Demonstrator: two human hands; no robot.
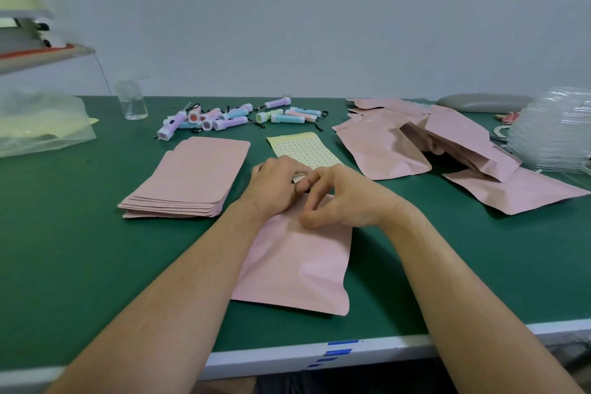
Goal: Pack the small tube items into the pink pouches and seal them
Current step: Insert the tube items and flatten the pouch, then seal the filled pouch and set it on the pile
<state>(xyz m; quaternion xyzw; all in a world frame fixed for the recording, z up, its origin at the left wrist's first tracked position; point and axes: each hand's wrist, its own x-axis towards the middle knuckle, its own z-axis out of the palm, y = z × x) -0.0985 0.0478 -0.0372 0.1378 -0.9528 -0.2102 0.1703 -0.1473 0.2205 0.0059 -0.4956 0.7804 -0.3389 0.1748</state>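
A pink pouch (pixel 297 269) lies flat on the green table (pixel 80 265) in front of me, its far end under both hands. My left hand (pixel 275 185) and my right hand (pixel 339 198) meet at that far end, fingers curled and pinching the pouch's folded top edge. A small silvery bit shows between the fingertips. Several pastel tube items (pixel 236 117) with black loops lie scattered at the back of the table. A stack of flat pink pouches (pixel 192 179) sits to the left.
A yellow dotted sticker sheet (pixel 303 149) lies just beyond my hands. Several filled pink pouches (pixel 431 144) are heaped at the right, beside a pile of clear plastic (pixel 553 131). A clear bottle (pixel 132 101) and a plastic bag (pixel 38 125) stand at the back left.
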